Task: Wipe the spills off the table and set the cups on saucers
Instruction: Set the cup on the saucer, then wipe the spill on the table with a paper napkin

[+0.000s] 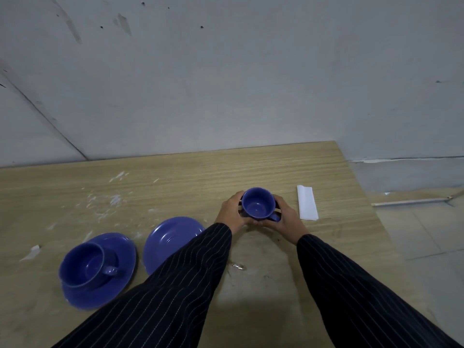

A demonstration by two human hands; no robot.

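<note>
Step in hand: second cup to saucer

Left hand [229,213] and right hand [286,217], fingers curled round small blue ceramic cup [257,204], held just above pale wood-grain table [251,167]

Empty blue saucer [170,237] lies left, near

Next, likely: carry cup left, lower onto saucer centre

Other blue cup [84,263] already on its saucer [100,292]

Folded white napkin [306,203] untouched; small wet spill [238,266] remains, wiping not done

Hiding the near right part of the empty saucer [173,241] behind the left sleeve [160,292]. Covering the bottom of the held cup [258,204] with both hands. Running off the picture's left and bottom edges, the tabletop [226,172]. Looking too small and faint to name, the shiny spot [238,266].
</note>
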